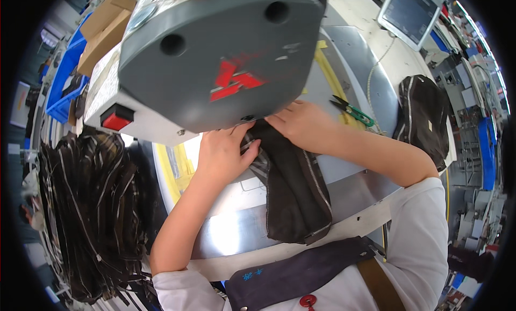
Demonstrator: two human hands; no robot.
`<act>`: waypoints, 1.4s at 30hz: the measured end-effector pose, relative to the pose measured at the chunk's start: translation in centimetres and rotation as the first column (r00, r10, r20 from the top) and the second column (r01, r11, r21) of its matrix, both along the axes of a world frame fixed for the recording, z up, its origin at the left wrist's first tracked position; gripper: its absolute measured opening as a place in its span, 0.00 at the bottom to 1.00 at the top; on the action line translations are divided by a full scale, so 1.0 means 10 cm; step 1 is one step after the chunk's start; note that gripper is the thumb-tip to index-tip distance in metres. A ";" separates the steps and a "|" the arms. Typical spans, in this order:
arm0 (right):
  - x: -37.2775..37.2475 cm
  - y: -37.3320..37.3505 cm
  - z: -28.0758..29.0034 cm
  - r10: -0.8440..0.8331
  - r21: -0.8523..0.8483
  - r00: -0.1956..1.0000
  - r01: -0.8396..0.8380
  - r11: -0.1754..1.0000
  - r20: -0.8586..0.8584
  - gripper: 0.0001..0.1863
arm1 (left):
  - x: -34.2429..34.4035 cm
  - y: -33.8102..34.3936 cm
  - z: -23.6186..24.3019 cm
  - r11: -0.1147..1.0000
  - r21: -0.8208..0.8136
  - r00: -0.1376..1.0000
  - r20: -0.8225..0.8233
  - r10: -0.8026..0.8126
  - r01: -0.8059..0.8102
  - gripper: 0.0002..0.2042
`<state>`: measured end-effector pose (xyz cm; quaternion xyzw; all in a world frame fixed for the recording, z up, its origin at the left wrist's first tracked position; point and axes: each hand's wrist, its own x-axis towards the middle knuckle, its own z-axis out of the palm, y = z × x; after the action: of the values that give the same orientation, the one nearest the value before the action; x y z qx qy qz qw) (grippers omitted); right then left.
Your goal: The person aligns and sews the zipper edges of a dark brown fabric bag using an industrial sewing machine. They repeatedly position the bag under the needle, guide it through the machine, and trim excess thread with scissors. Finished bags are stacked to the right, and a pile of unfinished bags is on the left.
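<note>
A dark brown fabric piece with a metal zipper lies on the machine bed, its far end passing under the grey sewing machine head. At its left edge, my left hand grips a fold between thumb and fingers, where a plaid lining shows. My right hand is closed on the far end of the same piece from the right, fingertips partly hidden by the machine head. The needle area is also hidden. Right of my right hand lie small green thread snips, blades pointing up and left.
A thick pile of dark zippered pieces hangs at the left. Another dark zippered piece rests on the right side of the table. A control screen stands far right. Blue bins and a cardboard box are far left.
</note>
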<state>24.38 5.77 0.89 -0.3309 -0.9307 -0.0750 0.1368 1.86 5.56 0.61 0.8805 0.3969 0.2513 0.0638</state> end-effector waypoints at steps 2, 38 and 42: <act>0.00 0.02 -0.02 0.021 0.005 1.000 -0.021 1.000 0.001 0.20 | 0.00 -0.01 0.01 1.000 -0.019 1.000 -0.021 0.010 -0.011 0.17; 0.70 -0.82 0.13 -0.343 0.051 0.904 0.367 0.929 -0.254 0.16 | -0.16 -0.74 0.27 0.751 -0.635 0.972 0.229 -0.045 0.184 0.10; 1.03 -0.71 -0.03 -0.543 -0.042 0.832 0.542 0.839 -0.114 0.17 | -0.13 -0.71 0.23 0.728 -0.659 0.966 0.256 -0.017 0.187 0.10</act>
<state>34.64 -1.36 0.62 -0.5858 -0.7887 -0.0867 0.1648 0.57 -1.54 2.94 0.7812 0.4015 0.1867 0.4400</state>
